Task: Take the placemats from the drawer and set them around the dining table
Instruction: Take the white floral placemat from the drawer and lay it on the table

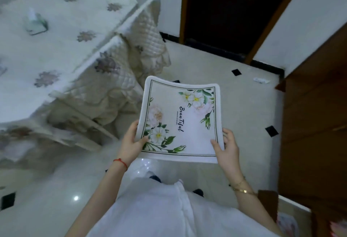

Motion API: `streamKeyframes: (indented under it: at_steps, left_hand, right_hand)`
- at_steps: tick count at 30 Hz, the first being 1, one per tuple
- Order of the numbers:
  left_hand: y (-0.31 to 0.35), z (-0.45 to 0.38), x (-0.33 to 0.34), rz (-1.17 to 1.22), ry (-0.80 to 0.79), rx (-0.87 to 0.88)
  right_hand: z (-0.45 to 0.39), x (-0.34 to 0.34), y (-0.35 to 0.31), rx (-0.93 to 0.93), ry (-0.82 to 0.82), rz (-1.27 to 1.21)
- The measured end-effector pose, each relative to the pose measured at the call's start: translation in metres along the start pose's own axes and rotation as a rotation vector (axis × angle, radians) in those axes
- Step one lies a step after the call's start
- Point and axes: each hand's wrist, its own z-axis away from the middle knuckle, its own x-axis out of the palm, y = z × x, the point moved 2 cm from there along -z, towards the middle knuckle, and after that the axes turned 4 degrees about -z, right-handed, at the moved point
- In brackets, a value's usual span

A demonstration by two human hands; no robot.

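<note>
Placemat (180,122) (floral, lettered "Beautiful") is hanging over the floor (234,105), left hand (131,145) and right hand (226,150) pinching its near corners; table (56,35) is sitting at ten o'clock.

Soft, cool light; glare spots on the floor (76,198), left side motion-blurred, edges bowed

Glossy pale tile floor (216,63) with small black diamond insets (271,131) and a light glare spot bottom left; white walls (300,20) with black skirting; dark open doorway (234,7) in brown wood frame; brown wooden cabinet (315,124) on the right; blurred chairs with quilted cream covers (146,30) upper left
</note>
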Motion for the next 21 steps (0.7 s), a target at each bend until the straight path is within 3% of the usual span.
streamKeyframes:
  at_steps: [10,21]
  left_hand:
    - [-0.011,-0.048,-0.166,0.047,0.342,-0.011]
    - [-0.004,-0.154,-0.257,0.153,0.62,-0.048]
  right_hand:
    - [-0.084,0.199,-0.076,-0.109,-0.306,0.003]
    - [-0.224,0.354,-0.155,-0.226,-0.581,0.023]
